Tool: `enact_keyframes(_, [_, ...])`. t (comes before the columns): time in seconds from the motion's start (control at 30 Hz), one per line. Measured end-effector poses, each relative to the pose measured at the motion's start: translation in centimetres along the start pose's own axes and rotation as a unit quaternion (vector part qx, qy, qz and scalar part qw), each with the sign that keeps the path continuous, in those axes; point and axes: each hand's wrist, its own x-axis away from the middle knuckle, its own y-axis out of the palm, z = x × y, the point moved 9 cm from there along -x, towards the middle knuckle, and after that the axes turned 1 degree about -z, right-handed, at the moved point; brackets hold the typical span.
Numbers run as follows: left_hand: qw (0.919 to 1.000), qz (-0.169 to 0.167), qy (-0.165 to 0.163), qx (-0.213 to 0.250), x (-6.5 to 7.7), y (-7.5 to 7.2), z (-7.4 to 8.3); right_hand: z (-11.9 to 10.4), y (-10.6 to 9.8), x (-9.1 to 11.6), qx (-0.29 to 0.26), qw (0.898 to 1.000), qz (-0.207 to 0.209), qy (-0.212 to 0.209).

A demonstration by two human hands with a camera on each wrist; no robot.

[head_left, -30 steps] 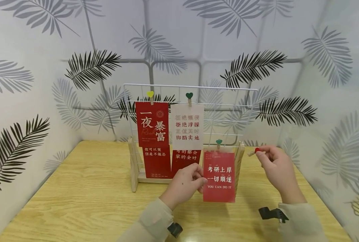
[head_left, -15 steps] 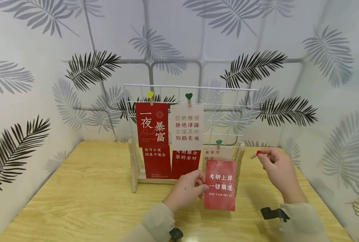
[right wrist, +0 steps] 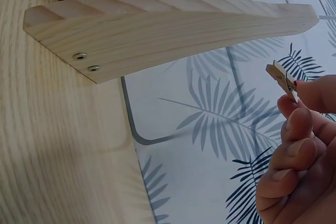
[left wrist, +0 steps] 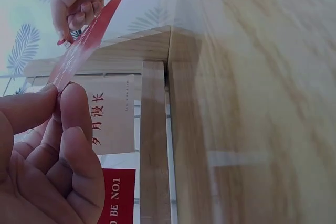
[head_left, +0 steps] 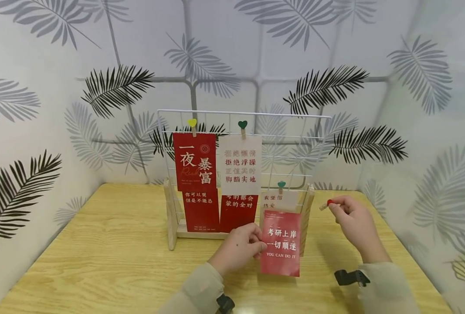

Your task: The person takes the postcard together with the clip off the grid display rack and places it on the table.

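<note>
My left hand (head_left: 241, 246) pinches the left edge of a red card (head_left: 281, 250) with white lettering, held in front of the rack's lower right. Between thumb and index finger, my right hand (head_left: 355, 224) holds a small wooden clothespin (right wrist: 283, 80) with a red top, to the right of the rack. A white wire grid rack (head_left: 291, 115) in a wooden stand bears several cards. Behind the held card hangs a pale card (head_left: 289, 199) under a green heart clothespin (head_left: 281, 185); its lower part is hidden in the head view.
A yellow heart clothespin (head_left: 192, 123) holds a red card (head_left: 195, 159) at upper left. Beside it, a dark green heart clothespin (head_left: 242, 125) holds a white card (head_left: 240, 163). Lower red cards hang beneath. The wooden table (head_left: 99, 257) meets leaf-patterned walls.
The left hand has lowered the red card, so that more of the pale card behind it shows. The right hand, still holding the clothespin, has dipped slightly.
</note>
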Motion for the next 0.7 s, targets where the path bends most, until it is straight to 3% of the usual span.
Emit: enact_keyframes(0.7, [0.9992,-0.012,-0.036,-0.012,0.0,0.7,-1.7,3.5,3.4,-0.4,-0.031,0.994,-0.089,0.053])
